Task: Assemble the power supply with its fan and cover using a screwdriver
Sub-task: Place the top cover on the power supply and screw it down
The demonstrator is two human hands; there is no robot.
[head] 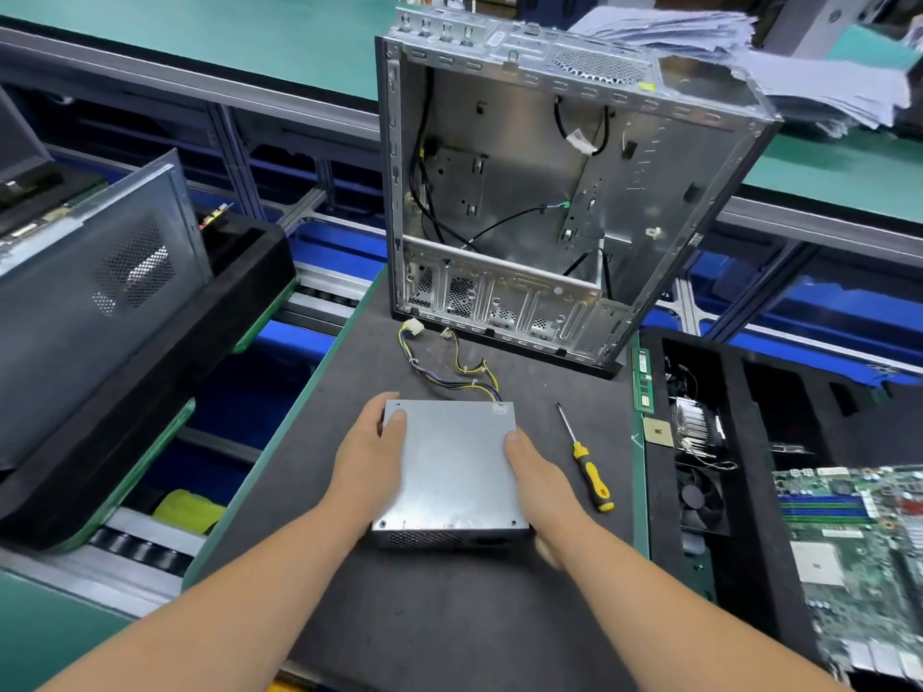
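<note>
A grey metal power supply [452,467] lies flat on the dark mat [424,616], its closed cover facing up and a vent grille on its near side. Yellow and black cables [452,369] run from its far edge toward the case. My left hand [372,457] grips its left side, thumb on the top corner. My right hand [537,479] grips its right side, thumb on top. A screwdriver [587,464] with a yellow and black handle lies on the mat just right of my right hand, untouched. No separate fan part shows by the supply.
An open, bare computer case [549,192] stands upright behind the supply. A black foam tray on the right holds a fan [699,499], a heatsink [692,427], RAM sticks [643,382] and a motherboard [859,556]. Another case [90,292] sits on a tray at left. A paper stack [799,67] lies at back right.
</note>
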